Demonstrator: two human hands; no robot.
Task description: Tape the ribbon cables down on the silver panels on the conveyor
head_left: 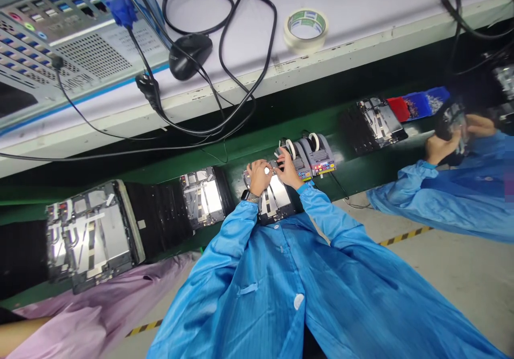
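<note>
An opened tablet-like device (273, 198) with bright silver plates and dark strips lies in front of me, close against my blue smock. My left hand (259, 177), with a dark watch band at the wrist, rests over its far edge. The left fingers are bent together around a small white bit I cannot make out clearly. My right hand (287, 169) is beside it at the same edge, fingers bent. A short white strip shows at the right fingertips; whether they pinch it is unclear. Just right of that hand stand two grey tape dispensers (320, 158) with white rolls.
Similar opened devices (202, 197) stand left on the green bench, with a stack (94, 236) farther left. A co-worker's hands (445, 142) work at right near red and blue trays (428, 103). The white shelf holds a tape roll (305, 29), mouse (190, 55), cables and computer case (80, 43).
</note>
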